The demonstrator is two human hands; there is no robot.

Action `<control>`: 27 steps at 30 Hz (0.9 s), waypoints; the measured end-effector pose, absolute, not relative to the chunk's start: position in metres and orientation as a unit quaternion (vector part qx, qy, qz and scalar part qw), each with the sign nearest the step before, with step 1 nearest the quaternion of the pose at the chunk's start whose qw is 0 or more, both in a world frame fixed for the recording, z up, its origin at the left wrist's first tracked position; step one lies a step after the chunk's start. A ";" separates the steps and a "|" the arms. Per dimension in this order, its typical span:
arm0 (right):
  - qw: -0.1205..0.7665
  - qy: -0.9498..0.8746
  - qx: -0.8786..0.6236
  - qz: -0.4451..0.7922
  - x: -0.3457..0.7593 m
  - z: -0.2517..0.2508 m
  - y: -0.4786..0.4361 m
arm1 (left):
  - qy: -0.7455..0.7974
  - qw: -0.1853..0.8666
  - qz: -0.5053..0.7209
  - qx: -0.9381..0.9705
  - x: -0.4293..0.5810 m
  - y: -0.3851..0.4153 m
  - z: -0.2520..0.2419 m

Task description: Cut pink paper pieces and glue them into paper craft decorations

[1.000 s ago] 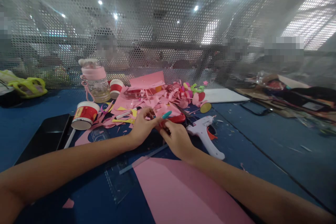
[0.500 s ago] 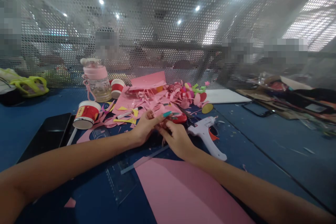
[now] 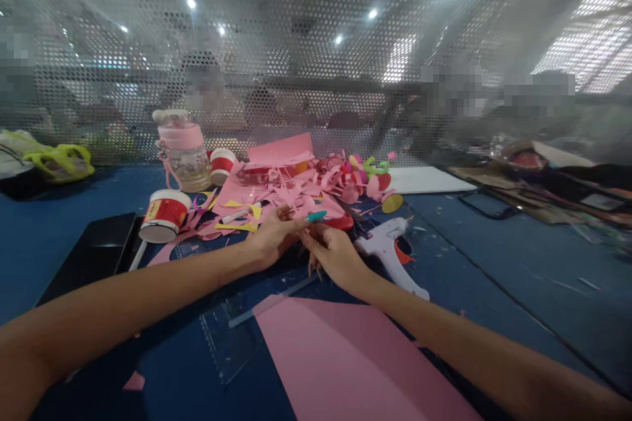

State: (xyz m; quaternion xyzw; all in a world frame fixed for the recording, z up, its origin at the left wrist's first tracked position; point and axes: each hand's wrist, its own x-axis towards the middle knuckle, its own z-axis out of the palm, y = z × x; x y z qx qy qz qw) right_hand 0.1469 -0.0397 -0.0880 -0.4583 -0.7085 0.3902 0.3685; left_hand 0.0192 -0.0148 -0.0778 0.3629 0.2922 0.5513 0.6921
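My left hand (image 3: 273,237) and my right hand (image 3: 338,256) meet over the table, just in front of a heap of pink paper scraps (image 3: 286,192). The fingers of both hands are pinched together at the tips, and whatever they hold is too small and hidden to name. A long teal tip (image 3: 316,216) projects from my left thumb, looking like a painted nail. Behind my right hand lies a red object (image 3: 342,222), partly covered. To its right rests a white glue gun (image 3: 392,253). Below my hands a large pink paper sheet (image 3: 345,355) lies flat.
A clear ruler (image 3: 271,302) touches the sheet. On the left are a red-and-white paper cup (image 3: 164,216), a pink-lidded bottle (image 3: 184,154) and a black phone (image 3: 91,253). White paper (image 3: 427,180) lies at the back. A perforated screen (image 3: 316,59) stands behind the table.
Both hands stay pinched together in nearly the same place. The fingers of my right hand have shifted slightly, and the teal tip sits a little flatter. The view has moved slightly.
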 end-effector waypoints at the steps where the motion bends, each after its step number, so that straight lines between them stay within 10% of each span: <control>1: 0.370 -0.704 -0.457 0.398 0.147 -0.089 -0.039 | 0.291 0.694 0.549 0.363 0.019 -0.015 -0.078; 27: 0.411 -0.615 -0.442 0.508 0.145 -0.086 -0.036 | 0.249 0.807 0.454 0.285 0.008 -0.009 -0.076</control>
